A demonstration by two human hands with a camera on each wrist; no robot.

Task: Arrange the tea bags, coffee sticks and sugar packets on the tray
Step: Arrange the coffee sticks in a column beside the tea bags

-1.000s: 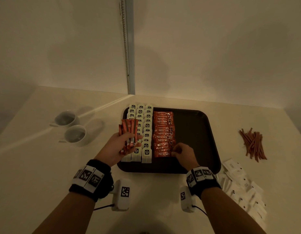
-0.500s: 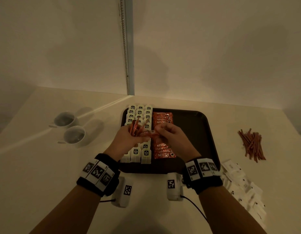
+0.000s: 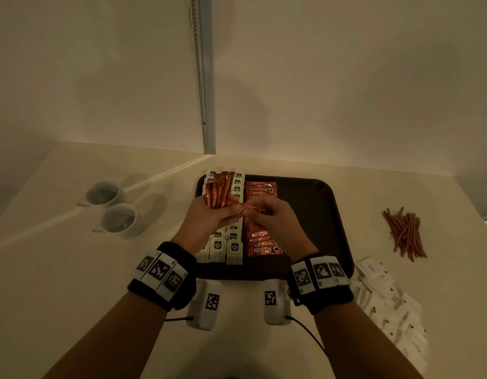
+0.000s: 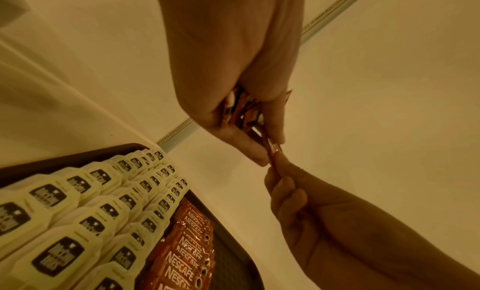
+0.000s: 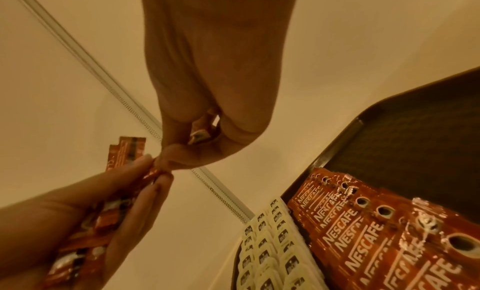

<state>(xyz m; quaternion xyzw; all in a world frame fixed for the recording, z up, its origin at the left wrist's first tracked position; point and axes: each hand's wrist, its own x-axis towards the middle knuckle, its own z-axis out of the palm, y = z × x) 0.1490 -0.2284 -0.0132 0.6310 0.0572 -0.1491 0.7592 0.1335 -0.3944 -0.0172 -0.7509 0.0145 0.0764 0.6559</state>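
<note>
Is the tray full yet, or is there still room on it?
Not full. The tray has tea bags and coffee sticks on its left part; its right part is bare.

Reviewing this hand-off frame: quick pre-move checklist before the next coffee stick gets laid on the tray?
1. Right hand pinches the single coffee stick: ok.
2. Left hand grips the bundle of sticks: ok.
3. Single stick free of the left fingers: not ok, both hands touch it.
4. Coffee row on the tray tidy: ok.
5. Open slot in that row: cannot tell, hands cover its middle.
</note>
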